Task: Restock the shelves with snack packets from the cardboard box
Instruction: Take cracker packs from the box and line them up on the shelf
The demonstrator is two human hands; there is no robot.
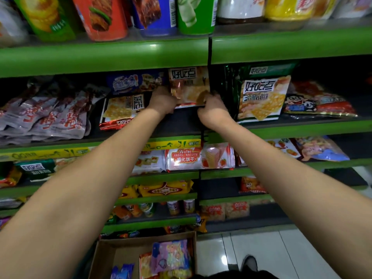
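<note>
Green shelf, both hands clutching cracker packet, fingertips hidden

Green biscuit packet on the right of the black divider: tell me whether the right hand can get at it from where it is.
Probably yes. The right hand grips the red biscuit packet just beside the green biscuit packet, whose front stands exposed, but it must let go first.
</note>
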